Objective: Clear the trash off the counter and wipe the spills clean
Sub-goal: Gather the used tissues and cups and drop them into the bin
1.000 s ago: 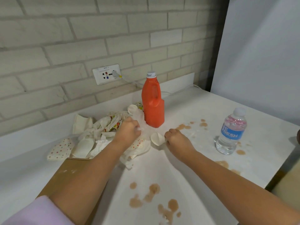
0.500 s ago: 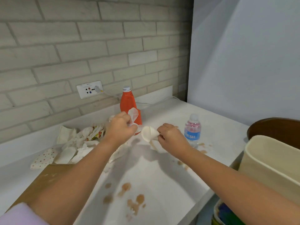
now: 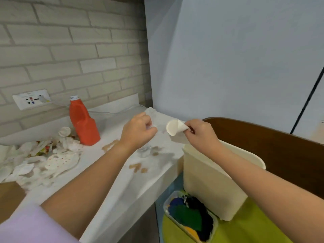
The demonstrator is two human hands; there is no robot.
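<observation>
White paper cup (image 3: 175, 127) is pinched at its bottom by the right hand (image 3: 201, 135), up in the air just over the near rim of the cream bin (image 3: 206, 179). Left hand (image 3: 138, 131) is curled round a clear crumpled wrapper (image 3: 152, 113). More trash (image 3: 43, 155) lies on the left of the counter (image 3: 122, 186), by the orange bottle (image 3: 81, 123). Brown spills (image 3: 137, 168) dot the top.

Ahead of me a pale painted brick wall (image 3: 73, 50) carries a white socket plate (image 3: 31, 100); a smooth grey-blue wall (image 3: 236, 55) rises on my right.
</observation>
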